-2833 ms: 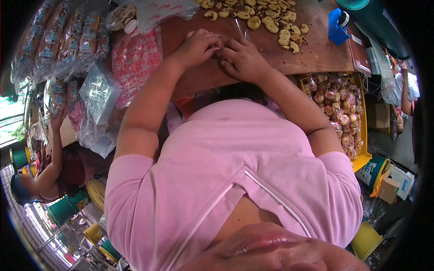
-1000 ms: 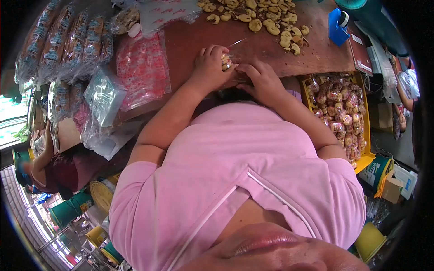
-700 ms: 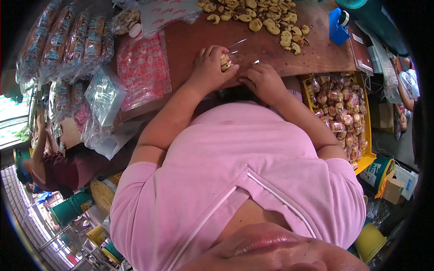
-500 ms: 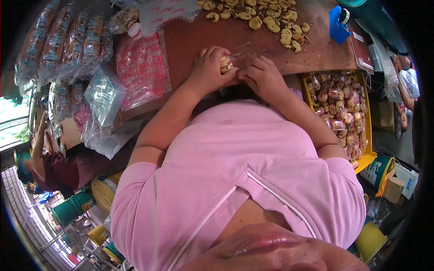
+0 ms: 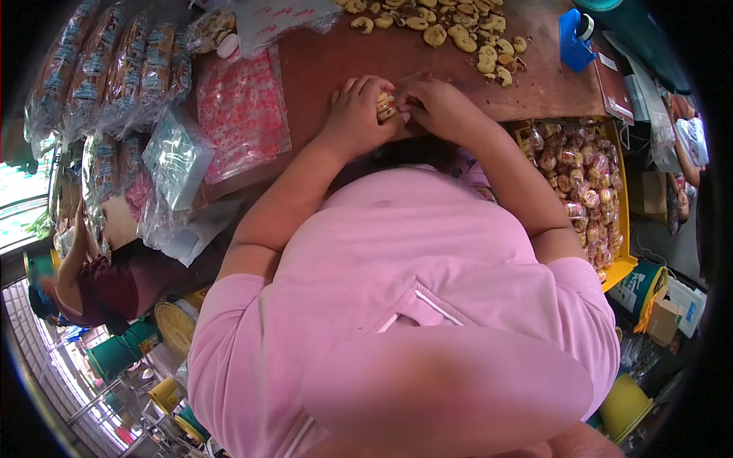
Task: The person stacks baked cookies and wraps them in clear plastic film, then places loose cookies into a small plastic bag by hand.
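My left hand (image 5: 360, 114) is wrapped round a small clear packet of cookies (image 5: 386, 107), pale yellow with reddish print on the film. Close beside it, my right hand (image 5: 437, 111) has its fingers bent and pinched at the packet's right end, where the clear film gathers. The fingertips partly hide that end. Both hands are over the near edge of the brown table (image 5: 321, 61). Loose curved cookies (image 5: 462, 38) with dark spots lie spread at the far side.
Printed red-and-clear bags (image 5: 240, 114) and wrapped loaves (image 5: 122, 69) lie on the left. A blue tape dispenser (image 5: 574, 42) stands at the far right. Below it, a yellow crate (image 5: 624, 221) holds many packets (image 5: 584, 175). Another person (image 5: 99, 294) is at the far left.
My right hand has moved slightly up and left, closer to the packet. The clear film that stood up between the hands is now mostly gathered in at the packet's end.
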Demonstrator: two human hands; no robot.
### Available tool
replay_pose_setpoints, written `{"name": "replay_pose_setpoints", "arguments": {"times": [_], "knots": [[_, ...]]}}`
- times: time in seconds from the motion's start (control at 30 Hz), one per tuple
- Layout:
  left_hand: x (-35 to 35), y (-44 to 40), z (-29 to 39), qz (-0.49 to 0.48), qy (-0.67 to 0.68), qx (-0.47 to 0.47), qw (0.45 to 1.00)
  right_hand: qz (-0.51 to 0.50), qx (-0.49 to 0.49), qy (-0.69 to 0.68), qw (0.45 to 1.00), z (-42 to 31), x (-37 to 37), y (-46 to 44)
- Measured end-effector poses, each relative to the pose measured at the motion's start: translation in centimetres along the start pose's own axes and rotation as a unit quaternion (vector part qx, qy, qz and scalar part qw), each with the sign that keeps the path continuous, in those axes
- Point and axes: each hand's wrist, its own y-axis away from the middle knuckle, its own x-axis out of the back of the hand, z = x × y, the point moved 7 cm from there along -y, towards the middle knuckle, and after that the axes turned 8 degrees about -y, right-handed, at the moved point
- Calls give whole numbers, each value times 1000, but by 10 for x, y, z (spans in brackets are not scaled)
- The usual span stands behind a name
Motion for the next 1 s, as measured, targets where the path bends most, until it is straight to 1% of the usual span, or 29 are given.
{"name": "replay_pose_setpoints", "arguments": {"times": [0.07, 0.17, 0.27, 0.37, 0.47, 0.57, 0.63, 0.67, 0.77, 0.87, 0.97, 1.0], "knots": [[-2, -1, -2, -3, 0, -4, 1000, -19, -19, 9, 1000, 4, -3, -4], [2, -1, 4, -6, 3, -11, 1000, 90, 24, 113, 989, -1, -1, -1], [6, -3, 7, -22, 5, -7, 1000, 132, 33, 212, 968, -19, 4, 9], [3, -2, 3, -27, 4, -4, 1000, 93, 81, 205, 971, -21, -4, 26], [2, -2, -1, -30, 6, -2, 1000, 73, 81, 219, 970, -28, -1, 46], [-3, -4, -4, -41, 5, -12, 999, 32, 72, 236, 968, -8, -5, 55], [-3, -6, -3, -41, 3, -19, 999, 26, 104, 242, 964, -9, -4, 53], [-1, -5, -1, -40, 3, -19, 999, 22, 121, 243, 962, -11, -5, 51], [3, -5, 2, -32, 4, -25, 999, 41, 123, 246, 961, -21, 4, 37], [6, -6, 5, -18, 7, -37, 999, 32, 112, 148, 982, -13, 4, 15], [2, -6, 2, -21, -10, -30, 999, -10, 51, 45, 998, 9, 0, -3], [0, -6, 0, -25, -20, -25, 999, -18, 48, 53, 997, 16, -3, -9]]}}
